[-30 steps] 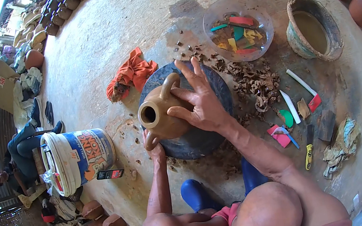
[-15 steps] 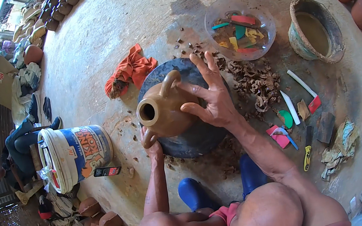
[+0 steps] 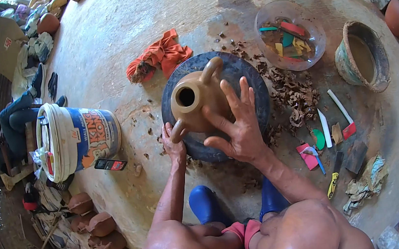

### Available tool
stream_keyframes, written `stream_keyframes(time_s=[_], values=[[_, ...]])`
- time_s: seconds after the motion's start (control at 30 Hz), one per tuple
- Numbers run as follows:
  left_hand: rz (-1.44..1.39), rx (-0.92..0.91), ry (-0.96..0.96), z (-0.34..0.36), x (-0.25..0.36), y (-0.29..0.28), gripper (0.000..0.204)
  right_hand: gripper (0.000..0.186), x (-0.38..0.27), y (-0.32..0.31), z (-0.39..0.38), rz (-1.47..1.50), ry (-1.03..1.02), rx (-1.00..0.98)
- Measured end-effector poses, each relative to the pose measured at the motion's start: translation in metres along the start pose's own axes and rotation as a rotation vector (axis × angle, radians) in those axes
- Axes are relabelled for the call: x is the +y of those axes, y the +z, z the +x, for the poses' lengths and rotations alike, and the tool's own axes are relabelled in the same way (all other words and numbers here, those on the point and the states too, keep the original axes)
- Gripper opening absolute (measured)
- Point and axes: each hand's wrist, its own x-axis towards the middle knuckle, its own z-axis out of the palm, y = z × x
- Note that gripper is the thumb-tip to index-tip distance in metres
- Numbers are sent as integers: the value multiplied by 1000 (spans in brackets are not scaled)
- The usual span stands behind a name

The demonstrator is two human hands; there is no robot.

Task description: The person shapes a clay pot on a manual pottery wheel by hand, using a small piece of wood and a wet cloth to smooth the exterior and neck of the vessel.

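A brown clay jar (image 3: pixel 208 115) with a round open mouth and two looped handles stands on a dark round turntable (image 3: pixel 251 86). My right hand (image 3: pixel 242 133) is spread open over the jar's near right side, its index fingertip at the clay wall; whether it presses there I cannot tell. Beside the lower left handle (image 3: pixel 178 130), my left hand (image 3: pixel 174 146) reaches to the turntable's left edge. Its fingers look extended, though the handle hides part of them. The other handle (image 3: pixel 211 69) rises on the far side.
Clay scraps (image 3: pixel 295 94) lie right of the turntable, near a clear basin (image 3: pixel 320 50) of colored scrapers and a water bucket (image 3: pixel 362 56). Hand tools and a knife (image 3: pixel 335 176) lie at right. An orange cloth (image 3: pixel 163 55), paint bucket (image 3: pixel 82 137) and phone (image 3: pixel 110 164) are leftward. A person (image 3: pixel 18 120) sits far left.
My view has shifted, so the scene sits differently. My right hand has come away from the far handle, nearer to me along the jar's side. My left hand stays by the lower handle.
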Motion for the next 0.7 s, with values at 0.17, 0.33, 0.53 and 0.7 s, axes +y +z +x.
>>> stream_keyframes(time_s=[0.17, 0.33, 0.53, 0.7], values=[[-72, 145, -48, -14, 9, 26, 68, 18, 12, -4, -13, 88, -24, 222], [16, 219, -93, -32, 33, 32, 63, 63, 10, -4, 34, 99, 4, 289], [109, 273, -32, -38, 23, 24, 60, 127, -6, 20, 44, 135, 280, 116], [-110, 267, -222, -48, 68, 28, 62, 139, 2, 21, 1, 152, 389, 76]])
